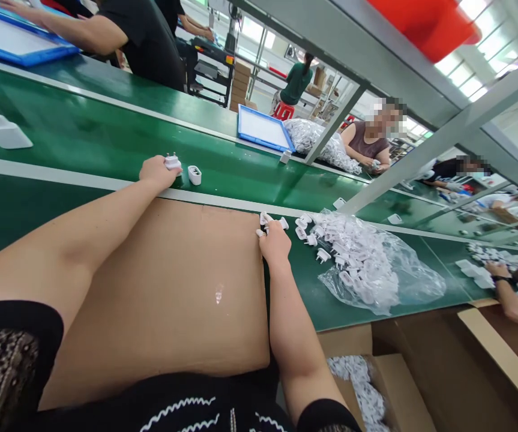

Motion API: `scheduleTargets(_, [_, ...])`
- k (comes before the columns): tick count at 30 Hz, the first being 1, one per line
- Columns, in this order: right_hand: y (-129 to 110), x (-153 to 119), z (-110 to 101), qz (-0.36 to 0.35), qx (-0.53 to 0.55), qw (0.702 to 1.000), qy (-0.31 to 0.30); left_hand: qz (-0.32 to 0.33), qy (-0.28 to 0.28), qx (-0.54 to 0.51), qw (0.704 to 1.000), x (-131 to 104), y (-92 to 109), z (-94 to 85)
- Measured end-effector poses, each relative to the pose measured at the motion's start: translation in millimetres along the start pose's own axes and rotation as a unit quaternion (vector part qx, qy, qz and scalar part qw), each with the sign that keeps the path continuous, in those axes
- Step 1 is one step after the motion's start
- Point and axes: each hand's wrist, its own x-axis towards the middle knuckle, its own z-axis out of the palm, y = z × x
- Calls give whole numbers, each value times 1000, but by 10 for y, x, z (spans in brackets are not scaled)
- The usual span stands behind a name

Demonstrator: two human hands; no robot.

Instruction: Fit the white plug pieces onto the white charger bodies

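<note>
My left hand is over the near edge of the green conveyor belt, its fingers closed on a white plug adapter with two pins pointing up. Just right of it, another white adapter stands on the belt, not touched. At the far right corner of a brown cardboard sheet, my right hand has its fingers bent round a small white adapter. More white adapters lie right beside that hand, next to an open clear plastic bag full of them.
A metal frame post slants across the right side. Blue-rimmed trays stand beyond the belt. An open carton with white parts is below the table at right. A co-worker's hand is at far right; other people work across the belt.
</note>
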Motion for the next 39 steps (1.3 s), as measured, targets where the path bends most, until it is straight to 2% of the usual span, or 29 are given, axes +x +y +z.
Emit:
scheduleTargets(2, [27, -3, -7, 7, 0, 1000, 5, 3, 33, 18, 999, -59, 40, 19])
scheduleTargets(3, [34, -6, -10, 6, 1, 1000, 6, 32, 64, 29, 997, -103, 65, 24])
scheduleTargets(5, [35, -20, -16, -3, 8, 1000, 9, 139, 114, 55, 982, -190, 118, 31])
scheduleTargets(7, [27, -41, -28, -10, 18, 1000, 19, 260, 104, 92, 956, -232, 157, 46])
scheduleTargets(9, [22, -63, -47, -5, 33, 999, 35, 324, 35, 149, 933, -207, 176, 74])
scheduleTargets(12, [38, -75, -78, 10, 42, 999, 32, 306, -69, 261, 913, -88, 178, 134])
scheduleTargets(14, [58, -65, -86, 21, 29, 999, 3, 265, -103, 309, 907, -11, 168, 170])
scheduleTargets(17, [83, -45, -76, 23, 22, 999, -12, 240, -96, 340, 904, 47, 130, 191])
scheduleTargets(21, [70, -64, -69, -1, 35, 999, 19, 222, -86, 350, 906, 45, 71, 116])
scheduleTargets(23, [41, -97, -83, -12, 62, 997, 45, 241, -91, 348, 901, 19, 79, 38])
scheduleTargets(25, [2, -147, -100, -21, 108, 991, 75, 281, -66, 324, 901, -47, 127, -52])
scheduleTargets(27, [-50, -216, -104, -34, 151, 985, 80, 335, -27, 269, 903, -195, 195, -138])
scheduleTargets(29, [-113, -303, -83, -80, 168, 981, 49, 386, -8, 215, 897, -459, 251, -208])
scheduleTargets(31, [-181, -398, -44, -152, 153, 976, 3, 422, -40, 179, 888, -837, 269, -256])
scheduleTargets(32, [-211, -441, -23, -188, 136, 972, -21, 433, -75, 161, 884, -1055, 263, -270])
scheduleTargets(35, [-263, -526, 19, -239, 97, 964, -70, 437, -173, 120, 874, -1691, 189, -264])
scheduleTargets(37, [-261, -537, 25, -231, 123, 961, -90, 416, -184, 93, 886, -2003, 102, -223])
scheduleTargets(39, [-248, -525, 30, -200, 191, 955, -111, 377, -158, 39, 912, -2183, 0, -160])
